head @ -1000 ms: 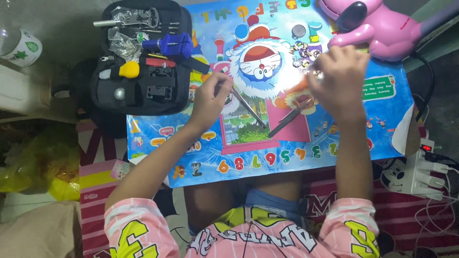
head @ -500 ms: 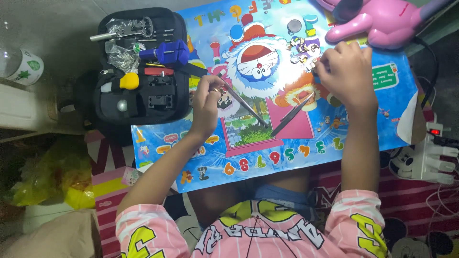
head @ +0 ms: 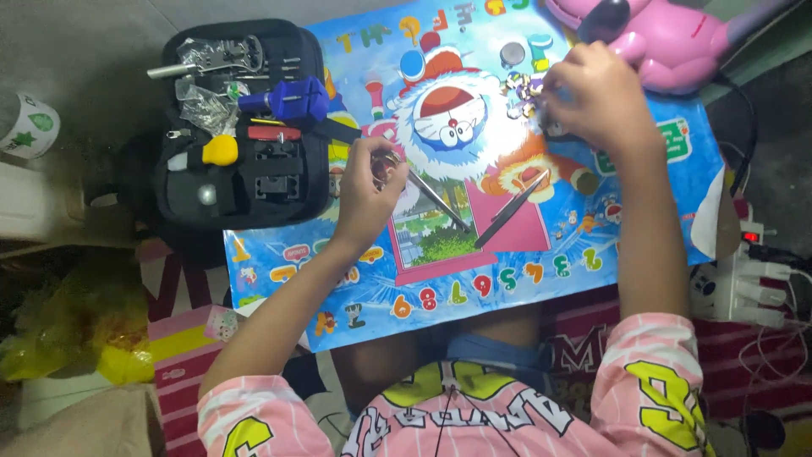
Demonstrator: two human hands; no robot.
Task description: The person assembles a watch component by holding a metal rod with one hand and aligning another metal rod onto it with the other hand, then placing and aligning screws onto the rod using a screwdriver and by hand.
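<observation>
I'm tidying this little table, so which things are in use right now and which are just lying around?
In use:
left hand holding a small round metal piece
right hand over small parts

Lying about:
two tweezers
black tool case
pink toy
power strip

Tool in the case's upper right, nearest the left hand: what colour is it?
Blue, seen in the head view.
</observation>
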